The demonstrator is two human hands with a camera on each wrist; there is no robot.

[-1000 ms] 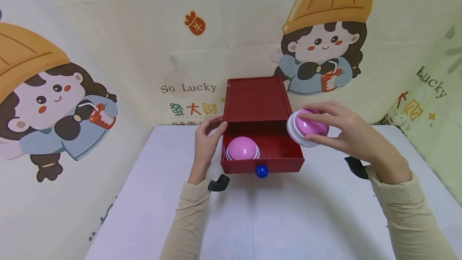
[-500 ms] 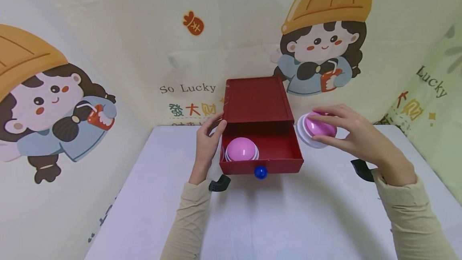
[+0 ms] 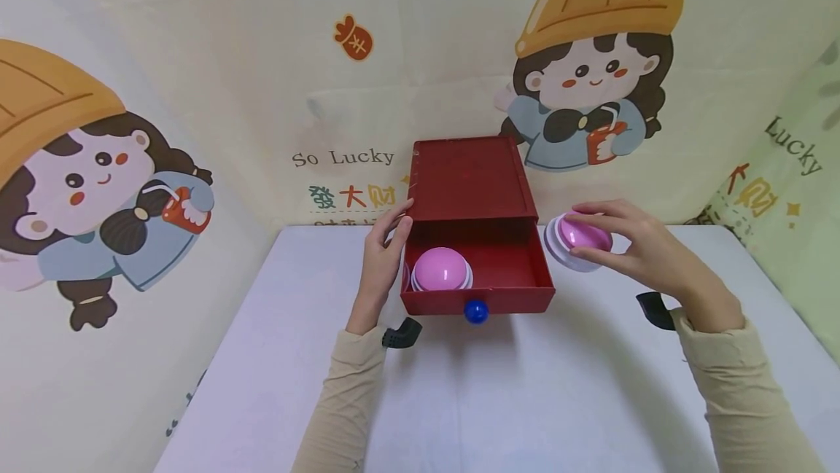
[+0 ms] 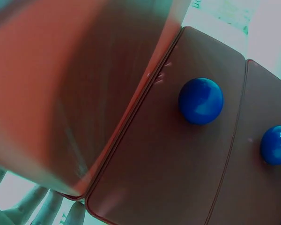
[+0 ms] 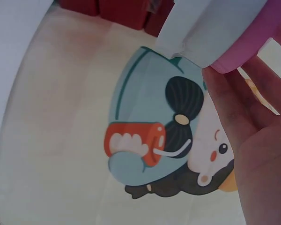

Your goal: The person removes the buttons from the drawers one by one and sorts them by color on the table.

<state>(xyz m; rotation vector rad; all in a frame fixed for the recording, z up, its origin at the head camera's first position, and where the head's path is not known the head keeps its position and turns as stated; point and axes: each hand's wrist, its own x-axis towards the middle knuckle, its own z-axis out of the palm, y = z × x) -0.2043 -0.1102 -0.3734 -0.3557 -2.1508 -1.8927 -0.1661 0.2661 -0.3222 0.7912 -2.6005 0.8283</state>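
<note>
My right hand point(image 3: 646, 247) pinches a round jar point(image 3: 586, 237) with a pink domed top and white base, just right of the red drawer cabinet point(image 3: 472, 178). In the right wrist view the jar's white side point(image 5: 215, 33) is tilted, and my fingers are on its pink part. A second pink-and-white jar point(image 3: 441, 269) sits at the left inside the pulled-out drawer point(image 3: 436, 302), which has a blue knob point(image 3: 476, 311). My left hand point(image 3: 383, 262) rests on the cabinet's left side, its fingers point(image 4: 49, 206) fairly straight.
Below the open drawer, the left wrist view shows closed drawer fronts with blue knobs point(image 4: 201, 101). A white cloth point(image 3: 459, 400) covers the table. A printed cartoon backdrop point(image 3: 453, 43) stands close behind the cabinet and along both sides.
My right hand has carried the jar rightward, from over the drawer's right edge to beside the cabinet. My left hand has shifted slightly at the cabinet's side; the other jar stays in the drawer.
</note>
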